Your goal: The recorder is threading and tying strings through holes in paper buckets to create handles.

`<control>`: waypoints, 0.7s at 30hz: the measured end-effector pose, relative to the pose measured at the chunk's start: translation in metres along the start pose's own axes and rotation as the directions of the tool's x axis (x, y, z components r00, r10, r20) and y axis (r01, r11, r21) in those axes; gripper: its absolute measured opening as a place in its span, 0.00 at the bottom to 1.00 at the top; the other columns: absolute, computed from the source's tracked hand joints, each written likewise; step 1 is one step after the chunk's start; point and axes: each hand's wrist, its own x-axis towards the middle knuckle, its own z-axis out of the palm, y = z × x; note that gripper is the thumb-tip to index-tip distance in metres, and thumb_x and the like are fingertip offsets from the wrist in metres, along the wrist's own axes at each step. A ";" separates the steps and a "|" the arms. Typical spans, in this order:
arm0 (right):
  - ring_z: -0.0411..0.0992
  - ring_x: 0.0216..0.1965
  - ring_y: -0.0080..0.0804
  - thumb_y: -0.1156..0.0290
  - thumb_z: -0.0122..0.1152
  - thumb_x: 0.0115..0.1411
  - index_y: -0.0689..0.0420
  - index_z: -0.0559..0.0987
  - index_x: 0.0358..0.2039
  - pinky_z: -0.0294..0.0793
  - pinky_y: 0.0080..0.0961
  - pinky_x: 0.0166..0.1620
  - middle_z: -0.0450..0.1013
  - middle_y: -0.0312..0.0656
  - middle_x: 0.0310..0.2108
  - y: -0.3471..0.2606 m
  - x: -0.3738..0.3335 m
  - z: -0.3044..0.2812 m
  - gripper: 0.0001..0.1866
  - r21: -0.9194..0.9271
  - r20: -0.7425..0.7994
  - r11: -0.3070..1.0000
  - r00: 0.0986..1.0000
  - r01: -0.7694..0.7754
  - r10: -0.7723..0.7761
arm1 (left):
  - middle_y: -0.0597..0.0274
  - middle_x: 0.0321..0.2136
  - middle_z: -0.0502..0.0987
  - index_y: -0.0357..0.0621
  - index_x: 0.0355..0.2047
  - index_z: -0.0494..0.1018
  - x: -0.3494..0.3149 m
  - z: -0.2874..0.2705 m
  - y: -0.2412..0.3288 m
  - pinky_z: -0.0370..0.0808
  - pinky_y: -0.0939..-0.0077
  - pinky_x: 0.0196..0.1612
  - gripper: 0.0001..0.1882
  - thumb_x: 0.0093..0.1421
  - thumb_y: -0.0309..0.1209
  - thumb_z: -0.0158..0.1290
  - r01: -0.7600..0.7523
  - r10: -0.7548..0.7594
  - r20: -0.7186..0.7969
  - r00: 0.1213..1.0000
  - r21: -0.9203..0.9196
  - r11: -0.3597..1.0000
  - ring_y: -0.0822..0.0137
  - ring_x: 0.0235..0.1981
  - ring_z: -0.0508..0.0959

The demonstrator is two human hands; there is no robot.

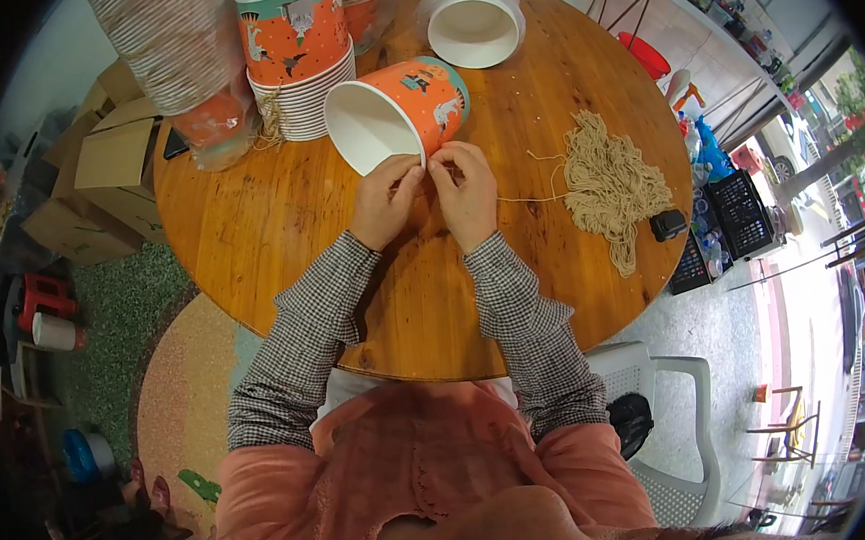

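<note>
An orange paper bucket [438,99] with a green band and printed figures lies on its side, its white mouth toward my left. My left hand [388,201] is closed in a pinch at the bucket's near rim. Right beside it, my right hand [464,195] is also pinched, fingertips against the bucket's rim edge. A strand of twine [531,200] runs from my right hand to a loose tan heap of twine [607,183] on the right. What lies between the fingertips is mostly hidden.
Behind the bucket, a stack of similar buckets [302,93] stands on the round wooden table [250,243]. A wrapped stack [212,125] stands left, and white-mouthed buckets [476,31] lie at the back. A small black object [667,224] sits near the right edge; a plastic chair [699,422] is lower right.
</note>
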 end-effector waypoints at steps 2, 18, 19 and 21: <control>0.72 0.36 0.40 0.77 0.59 0.56 0.63 0.76 0.32 0.74 0.29 0.40 0.69 0.46 0.38 0.003 -0.001 0.001 0.04 -0.002 0.012 1.000 1.000 0.003 -0.003 | 0.54 0.32 0.78 0.31 0.38 0.75 0.000 -0.001 -0.001 0.74 0.78 0.35 0.09 0.59 0.24 0.54 0.055 -0.055 0.002 0.998 -0.032 0.998 0.66 0.31 0.78; 0.73 0.26 0.27 0.76 0.58 0.56 0.62 0.72 0.39 0.72 0.23 0.31 0.74 0.43 0.27 -0.011 -0.006 0.006 0.10 0.062 0.133 0.989 0.983 -0.136 0.127 | 0.53 0.34 0.74 0.34 0.30 0.71 0.004 -0.002 0.022 0.74 0.71 0.36 0.03 0.55 0.17 0.52 -0.201 0.221 -0.210 0.952 0.111 0.973 0.58 0.35 0.76; 0.70 0.24 0.21 0.77 0.58 0.56 0.63 0.72 0.39 0.70 0.18 0.29 0.72 0.41 0.25 -0.010 -0.007 0.005 0.10 0.026 0.118 0.996 0.990 -0.082 0.079 | 0.53 0.33 0.75 0.34 0.30 0.72 0.005 -0.001 0.026 0.74 0.71 0.36 0.03 0.55 0.18 0.53 -0.273 0.294 -0.174 0.940 0.134 0.953 0.58 0.34 0.76; 0.70 0.25 0.22 0.78 0.58 0.56 0.63 0.72 0.39 0.70 0.19 0.30 0.72 0.41 0.25 -0.010 -0.007 0.006 0.10 0.030 0.112 0.999 0.993 -0.043 0.040 | 0.53 0.33 0.75 0.34 0.31 0.72 0.005 -0.001 0.026 0.74 0.71 0.35 0.03 0.54 0.18 0.53 -0.343 0.365 -0.141 0.920 0.161 0.926 0.58 0.32 0.76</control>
